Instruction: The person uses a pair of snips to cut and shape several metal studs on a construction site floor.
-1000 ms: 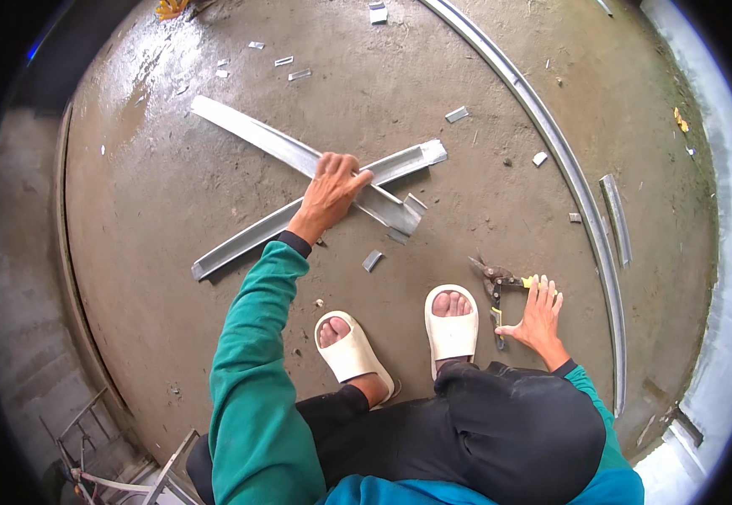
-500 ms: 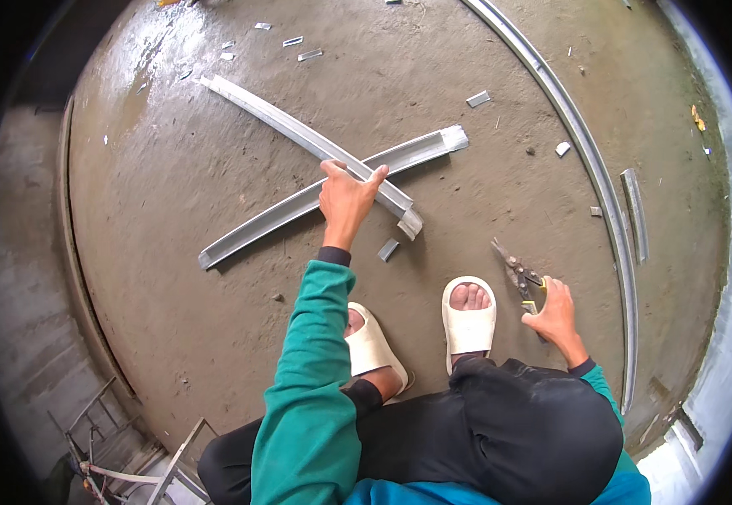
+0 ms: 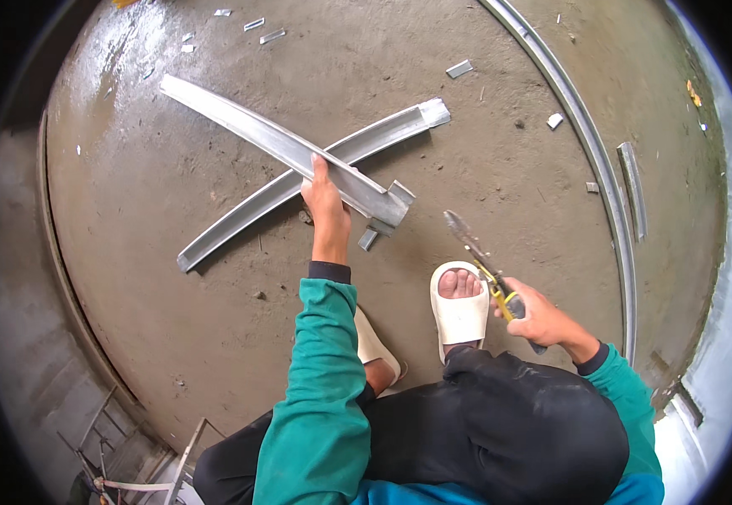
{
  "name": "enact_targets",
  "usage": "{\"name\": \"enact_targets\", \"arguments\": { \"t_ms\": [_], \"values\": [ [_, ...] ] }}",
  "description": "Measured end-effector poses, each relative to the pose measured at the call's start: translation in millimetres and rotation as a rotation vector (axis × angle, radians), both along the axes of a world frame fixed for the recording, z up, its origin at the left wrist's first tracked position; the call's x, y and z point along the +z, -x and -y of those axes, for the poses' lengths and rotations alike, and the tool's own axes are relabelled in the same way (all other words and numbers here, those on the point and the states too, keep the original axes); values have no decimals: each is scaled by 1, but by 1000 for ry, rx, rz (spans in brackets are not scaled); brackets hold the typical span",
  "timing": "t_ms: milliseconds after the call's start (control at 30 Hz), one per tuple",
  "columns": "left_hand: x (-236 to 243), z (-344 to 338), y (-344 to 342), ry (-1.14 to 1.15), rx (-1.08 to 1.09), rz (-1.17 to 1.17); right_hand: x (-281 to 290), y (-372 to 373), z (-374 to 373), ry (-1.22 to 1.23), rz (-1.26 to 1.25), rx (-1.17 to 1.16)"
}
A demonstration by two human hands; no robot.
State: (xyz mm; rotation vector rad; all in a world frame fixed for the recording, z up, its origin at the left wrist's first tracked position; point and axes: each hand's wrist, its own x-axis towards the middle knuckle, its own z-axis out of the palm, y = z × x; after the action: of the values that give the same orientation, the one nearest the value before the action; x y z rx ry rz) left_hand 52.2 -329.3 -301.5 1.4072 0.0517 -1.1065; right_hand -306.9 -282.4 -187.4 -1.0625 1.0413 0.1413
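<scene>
My left hand is closed around a silver metal channel, its thumb lying on the inner face. The channel slants from far left to near right, and its near end shows notched, separate flaps. It crosses over a second metal channel lying on the ground; whether the two touch I cannot tell. My right hand grips the handles of a pair of tin snips with yellow on the handles. The snips' blades point up and left, a short gap away from the channel's notched end.
A small metal offcut lies just below the notched end. More scraps, such as an offcut, dot the wet concrete floor. A long metal track curves along the right, with a short strip beside it. A metal frame stands lower left.
My left hand has raised the upper channel off the floor and turned its open side toward me. My right hand has lifted the snips and brought them left, nearer the channel's end.
</scene>
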Motion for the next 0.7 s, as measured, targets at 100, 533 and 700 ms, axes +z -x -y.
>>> {"name": "enact_targets", "arguments": {
  "t_ms": [100, 533, 700],
  "values": [
    [4, 0, -7, -1, 53, 141, -2, -19, 4, 5, 23, 107],
    [60, 7, -4, 18, 96, 57, 12, -44, 32, 213, 16, 279],
    [67, 4, -6, 5, 98, 74, 19, -47, 35, 283, 56, 332]
  ]
}}
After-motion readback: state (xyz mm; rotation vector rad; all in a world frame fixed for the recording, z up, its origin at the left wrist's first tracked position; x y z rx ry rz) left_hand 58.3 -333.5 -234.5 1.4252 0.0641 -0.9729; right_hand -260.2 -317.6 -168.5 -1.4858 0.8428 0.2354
